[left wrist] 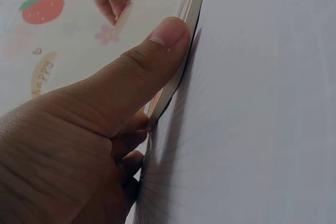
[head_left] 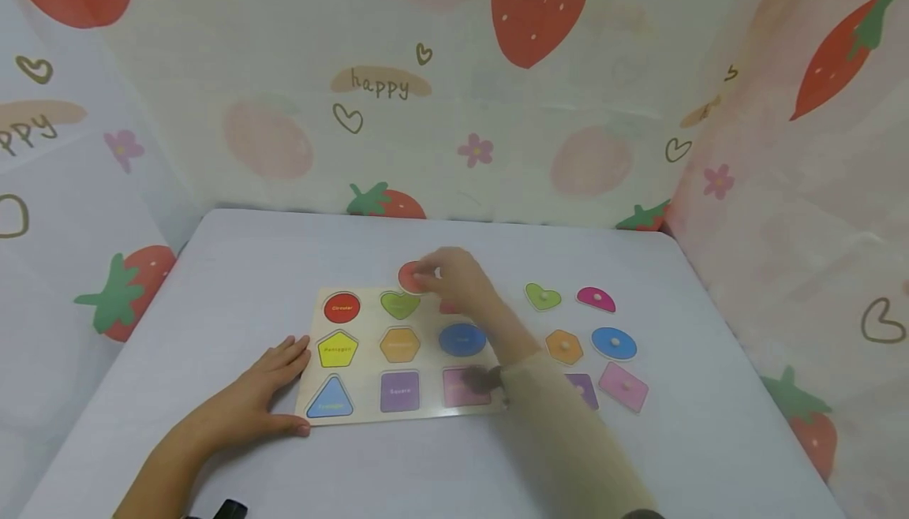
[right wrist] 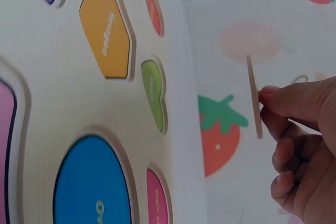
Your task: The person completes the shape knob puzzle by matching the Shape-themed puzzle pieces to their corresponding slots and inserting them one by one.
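board (head_left: 429, 361) on white table (head_left: 398, 464) (strawberry-print walls (head_left: 277, 38))

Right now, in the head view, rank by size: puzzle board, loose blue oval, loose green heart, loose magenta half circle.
1. Puzzle board
2. Loose blue oval
3. Loose green heart, loose magenta half circle: look alike

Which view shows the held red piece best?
Head view: the red piece shows its coloured face, partly covered by the right hand. Right wrist shows it nearly edge-on; left wrist shows only a small, pale sliver.
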